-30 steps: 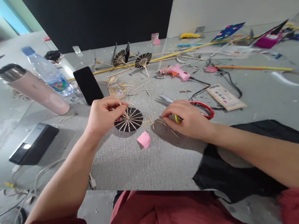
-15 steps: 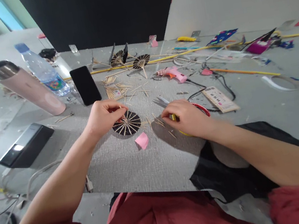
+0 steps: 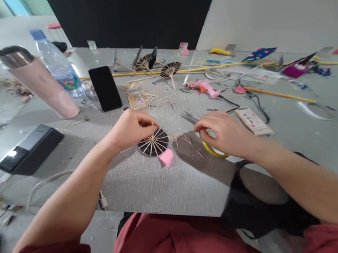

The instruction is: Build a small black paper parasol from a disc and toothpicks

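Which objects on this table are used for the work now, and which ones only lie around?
In use:
- black paper disc with stick ribs, touched by left hand
- scissors, under right hand
- loose toothpicks
- pink piece

Lying about:
- phone
- pink tumbler
- water bottle
- glue gun
- power bank

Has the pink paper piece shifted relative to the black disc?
Yes. The pink paper piece now touches the black disc at its lower right edge; earlier a gap separated them.

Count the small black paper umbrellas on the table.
3. One black umbrella lies under the left hand; a second and a third lie at the far edge. More may be hidden among the clutter.
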A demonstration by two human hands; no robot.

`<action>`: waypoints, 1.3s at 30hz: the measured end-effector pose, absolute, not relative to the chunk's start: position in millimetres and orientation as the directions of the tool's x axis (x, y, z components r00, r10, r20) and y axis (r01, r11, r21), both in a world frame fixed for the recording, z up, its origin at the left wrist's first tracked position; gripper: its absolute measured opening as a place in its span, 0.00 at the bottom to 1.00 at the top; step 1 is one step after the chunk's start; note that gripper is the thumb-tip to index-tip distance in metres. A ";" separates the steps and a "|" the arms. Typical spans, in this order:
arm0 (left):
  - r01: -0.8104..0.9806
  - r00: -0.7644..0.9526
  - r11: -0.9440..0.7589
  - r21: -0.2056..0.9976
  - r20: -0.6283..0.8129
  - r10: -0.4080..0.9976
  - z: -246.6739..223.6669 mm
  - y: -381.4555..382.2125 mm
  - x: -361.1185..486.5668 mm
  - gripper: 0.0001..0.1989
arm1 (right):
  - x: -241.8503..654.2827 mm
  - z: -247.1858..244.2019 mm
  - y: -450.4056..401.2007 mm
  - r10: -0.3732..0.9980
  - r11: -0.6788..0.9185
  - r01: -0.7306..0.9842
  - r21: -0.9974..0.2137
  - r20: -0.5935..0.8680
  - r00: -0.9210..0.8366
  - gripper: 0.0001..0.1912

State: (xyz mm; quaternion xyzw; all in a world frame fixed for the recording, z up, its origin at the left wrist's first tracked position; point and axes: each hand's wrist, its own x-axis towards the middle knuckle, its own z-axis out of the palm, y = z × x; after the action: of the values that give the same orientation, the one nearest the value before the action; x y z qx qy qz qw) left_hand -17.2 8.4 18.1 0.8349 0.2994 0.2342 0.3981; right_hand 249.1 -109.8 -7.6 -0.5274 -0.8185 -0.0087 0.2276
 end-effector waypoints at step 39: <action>0.334 0.699 -0.515 0.789 0.159 0.697 13.9 11.9 -15.1 0.10 | 241.1 -2.4 -63.6 0.924 0.380 0.864 -0.330 0.100 -0.369 0.04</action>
State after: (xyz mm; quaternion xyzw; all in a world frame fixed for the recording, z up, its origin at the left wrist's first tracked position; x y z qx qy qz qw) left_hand -15.1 11.9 13.9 0.8378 0.3076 0.2363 0.3843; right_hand 241.1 -63.6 -2.4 -0.5453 -0.8197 0.1112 0.1353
